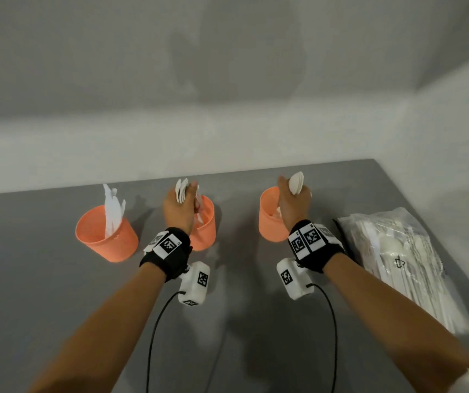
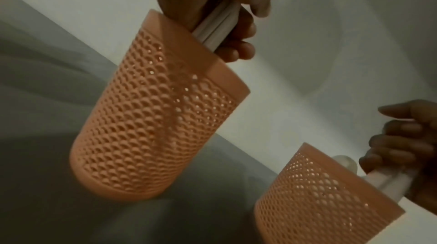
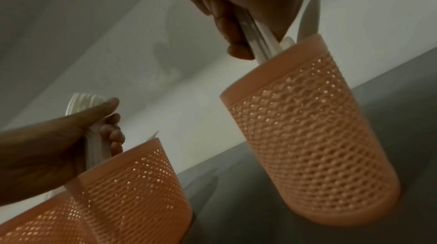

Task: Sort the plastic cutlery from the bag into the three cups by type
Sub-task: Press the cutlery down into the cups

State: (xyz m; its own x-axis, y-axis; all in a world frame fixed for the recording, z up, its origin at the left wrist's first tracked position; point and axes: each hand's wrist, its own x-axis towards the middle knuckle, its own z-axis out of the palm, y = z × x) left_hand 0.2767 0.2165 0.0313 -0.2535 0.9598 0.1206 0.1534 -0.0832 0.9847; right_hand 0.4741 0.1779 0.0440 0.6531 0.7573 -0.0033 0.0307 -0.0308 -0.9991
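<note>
Both hands feeding cutlery bundles handle-first into cups.

Left hand [image 1: 179,207] fist-grips a bunch of forks [image 1: 181,190] over the middle cup [image 1: 206,231]; right hand [image 1: 294,205] fist-grips stacked spoons [image 1: 296,182] over the right cup [image 1: 270,222]. Handles point down and already sit inside the rims, heads above the fists, probably so each bundle drops in upright and stays sorted. Left cup [image 1: 108,236] holds what look like knives [image 1: 112,211], tips up, leaning on the far wall. Cups are orange perforated mesh, in a row along the counter [image 1: 57,279]. Cutlery is plain white plastic. Bag [image 1: 397,265], clear, lies flat at the right counter edge, with white pieces inside, so sorting looks unfinished.
</note>
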